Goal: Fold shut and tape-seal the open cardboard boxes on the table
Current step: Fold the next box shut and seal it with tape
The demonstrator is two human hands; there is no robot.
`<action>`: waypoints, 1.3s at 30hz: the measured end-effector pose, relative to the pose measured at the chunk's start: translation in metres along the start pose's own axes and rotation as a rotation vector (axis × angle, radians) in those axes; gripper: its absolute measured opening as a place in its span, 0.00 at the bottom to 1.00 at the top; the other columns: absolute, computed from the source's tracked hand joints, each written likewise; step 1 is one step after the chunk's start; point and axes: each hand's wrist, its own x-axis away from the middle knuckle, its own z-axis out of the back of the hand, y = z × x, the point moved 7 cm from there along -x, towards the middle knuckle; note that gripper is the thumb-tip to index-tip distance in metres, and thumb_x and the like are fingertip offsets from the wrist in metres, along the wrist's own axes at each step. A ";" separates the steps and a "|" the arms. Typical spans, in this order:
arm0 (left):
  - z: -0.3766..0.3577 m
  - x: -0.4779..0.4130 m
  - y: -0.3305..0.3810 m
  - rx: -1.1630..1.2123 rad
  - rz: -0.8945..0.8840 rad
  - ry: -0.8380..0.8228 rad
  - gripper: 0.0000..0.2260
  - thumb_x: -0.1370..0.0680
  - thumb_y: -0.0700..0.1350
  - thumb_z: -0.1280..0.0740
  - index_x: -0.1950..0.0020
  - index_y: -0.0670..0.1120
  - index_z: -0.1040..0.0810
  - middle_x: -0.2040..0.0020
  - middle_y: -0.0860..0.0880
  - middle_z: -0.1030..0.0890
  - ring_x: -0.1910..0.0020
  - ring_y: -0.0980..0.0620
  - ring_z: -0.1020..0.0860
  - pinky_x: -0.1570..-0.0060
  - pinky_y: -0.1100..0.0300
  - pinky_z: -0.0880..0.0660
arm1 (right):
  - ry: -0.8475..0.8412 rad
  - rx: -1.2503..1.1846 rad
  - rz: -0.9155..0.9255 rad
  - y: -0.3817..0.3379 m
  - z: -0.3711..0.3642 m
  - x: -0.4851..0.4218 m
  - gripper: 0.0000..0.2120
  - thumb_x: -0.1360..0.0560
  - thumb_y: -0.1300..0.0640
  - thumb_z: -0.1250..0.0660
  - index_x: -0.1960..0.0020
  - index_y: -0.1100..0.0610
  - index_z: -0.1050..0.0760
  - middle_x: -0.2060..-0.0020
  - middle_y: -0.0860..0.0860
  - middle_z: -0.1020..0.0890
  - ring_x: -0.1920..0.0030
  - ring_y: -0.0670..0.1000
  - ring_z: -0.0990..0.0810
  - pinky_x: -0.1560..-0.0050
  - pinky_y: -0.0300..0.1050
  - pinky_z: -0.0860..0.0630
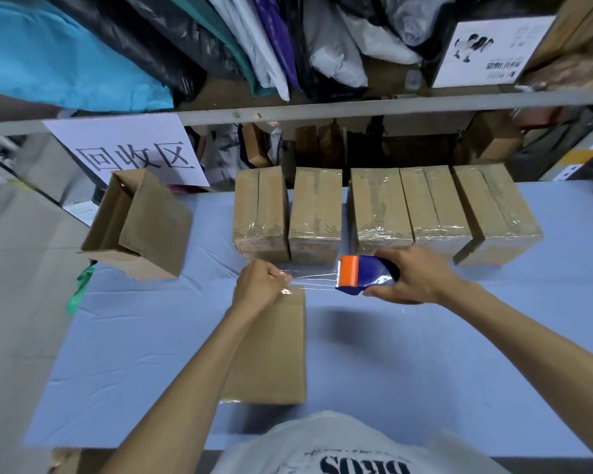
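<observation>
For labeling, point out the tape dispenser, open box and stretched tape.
tape dispenser (370,273), head view, blue body.
open box (154,230), head view, outer side wall.
stretched tape (312,278), head view, mid-span.

— Back of the bench (425,354)?
— Five taped boxes (380,203) side by side in a row; apart to their left, an open box (137,227) tipped over.
— Nearer the front?
— One closed box (271,347), left hand (259,285) over its far end, right hand (415,278) further right gripping a tape dispenser (363,275), tape (315,280) stretched between.
— Behind the bench?
— A shelf (322,109) with bags (220,39) on top, a sign (131,152) hanging behind the open box.
</observation>
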 end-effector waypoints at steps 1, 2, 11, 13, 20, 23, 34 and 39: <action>-0.001 0.001 0.001 -0.005 -0.001 0.011 0.09 0.25 0.48 0.28 0.64 0.48 0.21 0.64 0.57 0.21 0.53 0.50 0.20 0.49 0.54 0.23 | -0.006 -0.001 0.000 0.001 -0.002 -0.001 0.31 0.34 0.29 0.33 0.43 0.50 0.27 0.55 0.46 0.19 0.59 0.47 0.24 0.62 0.40 0.25; -0.003 0.002 0.002 -0.005 0.004 0.018 0.09 0.25 0.48 0.28 0.65 0.49 0.22 0.63 0.57 0.20 0.52 0.49 0.20 0.48 0.53 0.23 | -0.007 0.000 0.002 0.001 -0.003 -0.001 0.31 0.34 0.29 0.32 0.42 0.50 0.27 0.54 0.46 0.19 0.59 0.46 0.25 0.62 0.39 0.26; -0.009 0.003 -0.006 -0.088 0.067 0.071 0.06 0.26 0.50 0.29 0.61 0.51 0.21 0.61 0.56 0.21 0.52 0.50 0.21 0.54 0.56 0.27 | -0.032 0.025 -0.028 0.004 -0.011 -0.004 0.31 0.35 0.29 0.32 0.43 0.51 0.28 0.53 0.47 0.20 0.60 0.47 0.27 0.63 0.40 0.27; -0.009 0.005 -0.006 -0.111 0.057 0.093 0.09 0.25 0.49 0.30 0.64 0.52 0.24 0.62 0.57 0.22 0.52 0.50 0.21 0.56 0.58 0.29 | -0.037 0.016 -0.038 0.004 -0.014 -0.005 0.30 0.35 0.29 0.32 0.45 0.51 0.28 0.55 0.47 0.21 0.60 0.48 0.26 0.64 0.41 0.27; -0.011 0.012 0.002 -0.165 -0.006 0.235 0.04 0.25 0.44 0.31 0.58 0.51 0.18 0.61 0.55 0.19 0.47 0.48 0.24 0.50 0.53 0.27 | -0.045 0.093 -0.031 -0.002 -0.017 -0.008 0.31 0.34 0.30 0.32 0.43 0.52 0.26 0.50 0.49 0.19 0.55 0.52 0.22 0.64 0.40 0.34; -0.014 0.015 -0.005 -0.108 -0.049 0.295 0.02 0.25 0.46 0.29 0.57 0.51 0.18 0.67 0.60 0.26 0.47 0.51 0.26 0.51 0.55 0.29 | -0.066 0.102 -0.034 -0.002 -0.020 -0.011 0.32 0.33 0.30 0.32 0.42 0.52 0.27 0.50 0.49 0.20 0.55 0.51 0.23 0.64 0.40 0.32; -0.033 0.020 -0.021 0.117 -0.188 0.433 0.06 0.24 0.40 0.31 0.58 0.50 0.24 0.60 0.55 0.23 0.56 0.52 0.27 0.55 0.57 0.32 | -0.059 0.069 -0.016 -0.003 -0.023 -0.011 0.32 0.34 0.30 0.32 0.42 0.53 0.27 0.50 0.49 0.20 0.54 0.51 0.22 0.63 0.39 0.31; -0.036 0.016 -0.023 0.128 -0.192 0.445 0.05 0.24 0.40 0.32 0.56 0.50 0.23 0.59 0.55 0.23 0.56 0.52 0.28 0.55 0.57 0.33 | -0.057 0.077 -0.022 -0.003 -0.022 -0.010 0.32 0.34 0.30 0.31 0.42 0.53 0.27 0.50 0.50 0.20 0.55 0.51 0.22 0.63 0.39 0.32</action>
